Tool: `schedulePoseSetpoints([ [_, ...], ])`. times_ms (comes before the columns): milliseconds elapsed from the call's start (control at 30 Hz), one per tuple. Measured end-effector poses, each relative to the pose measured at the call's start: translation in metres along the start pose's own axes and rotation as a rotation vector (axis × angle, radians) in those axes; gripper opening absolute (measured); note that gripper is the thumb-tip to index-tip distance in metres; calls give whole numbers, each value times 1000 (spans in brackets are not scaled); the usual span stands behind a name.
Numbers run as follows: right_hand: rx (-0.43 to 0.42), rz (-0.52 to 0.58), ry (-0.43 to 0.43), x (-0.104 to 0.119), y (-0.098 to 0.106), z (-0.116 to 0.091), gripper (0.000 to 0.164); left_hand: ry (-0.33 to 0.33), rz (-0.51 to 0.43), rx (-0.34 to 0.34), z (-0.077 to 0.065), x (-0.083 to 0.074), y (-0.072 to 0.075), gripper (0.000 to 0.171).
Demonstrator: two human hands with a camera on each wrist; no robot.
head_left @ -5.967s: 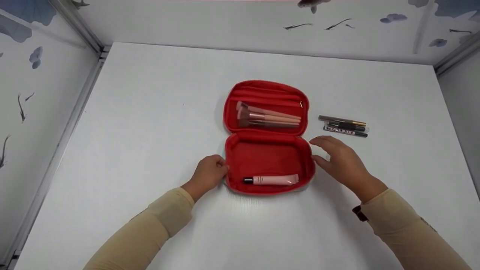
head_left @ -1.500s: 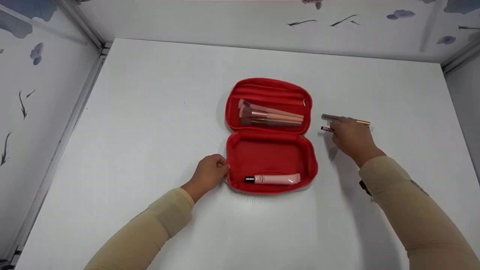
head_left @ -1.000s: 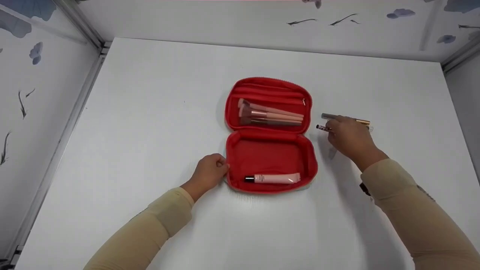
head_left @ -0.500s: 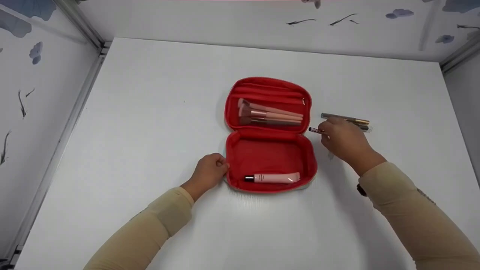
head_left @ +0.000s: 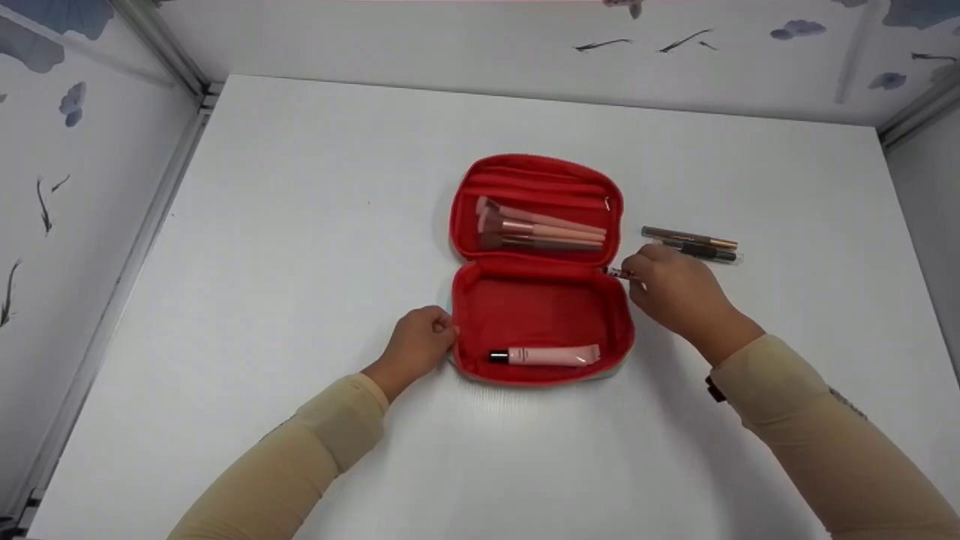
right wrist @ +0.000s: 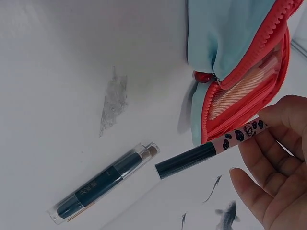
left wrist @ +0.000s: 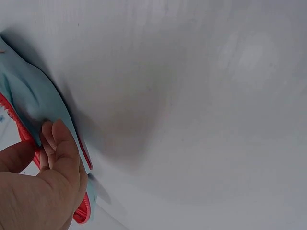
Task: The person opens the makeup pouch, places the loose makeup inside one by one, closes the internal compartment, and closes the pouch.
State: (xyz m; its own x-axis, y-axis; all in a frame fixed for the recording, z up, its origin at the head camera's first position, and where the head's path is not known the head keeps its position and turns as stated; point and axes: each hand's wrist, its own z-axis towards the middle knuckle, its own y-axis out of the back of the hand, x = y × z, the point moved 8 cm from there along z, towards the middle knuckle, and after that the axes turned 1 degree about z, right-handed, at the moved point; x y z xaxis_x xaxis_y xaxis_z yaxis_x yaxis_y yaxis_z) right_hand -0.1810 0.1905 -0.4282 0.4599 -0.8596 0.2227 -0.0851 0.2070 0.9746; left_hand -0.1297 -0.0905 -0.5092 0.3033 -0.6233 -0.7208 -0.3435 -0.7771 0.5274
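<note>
An unzipped makeup bag (head_left: 532,311), light blue outside and red inside, lies spread flat on the white table. My left hand (head_left: 420,341) pinches its left rim, the thumb on the inner side and the fingers against the blue outside (left wrist: 36,91). Between the thumb and fingers of my right hand (head_left: 675,289) is an eyeliner pen (right wrist: 230,140), pink with dark spots and a black end. In the head view the pen's tip overlaps the bag's right corner near the hinge. A pink tube (head_left: 551,356) with a black cap lies in the lower half.
Several makeup brushes (head_left: 551,232) lie in the bag's upper half. Right of the bag are a brown-and-gold pen (head_left: 690,237) and a dark stick in clear packaging (right wrist: 98,184). A clear plastic scrap (right wrist: 114,103) lies nearby. Patterned panels (head_left: 450,45) border the table.
My right hand, earlier open by the bag, has gone to the pens, picked up the spotted eyeliner pen and brought it left to the bag's corner. My left hand stays at the rim.
</note>
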Motion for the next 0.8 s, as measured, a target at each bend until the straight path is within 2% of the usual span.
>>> schedulePoseSetpoints([
  [333, 22, 8, 28, 18, -2, -3, 26, 3, 6, -5, 1, 1, 0, 10],
  [600, 14, -3, 129, 41, -6, -6, 25, -31, 13, -11, -1, -1, 1, 8],
  [800, 71, -28, 183, 58, -12, -7, 32, -30, 11, -13, 0, -1, 1, 7],
])
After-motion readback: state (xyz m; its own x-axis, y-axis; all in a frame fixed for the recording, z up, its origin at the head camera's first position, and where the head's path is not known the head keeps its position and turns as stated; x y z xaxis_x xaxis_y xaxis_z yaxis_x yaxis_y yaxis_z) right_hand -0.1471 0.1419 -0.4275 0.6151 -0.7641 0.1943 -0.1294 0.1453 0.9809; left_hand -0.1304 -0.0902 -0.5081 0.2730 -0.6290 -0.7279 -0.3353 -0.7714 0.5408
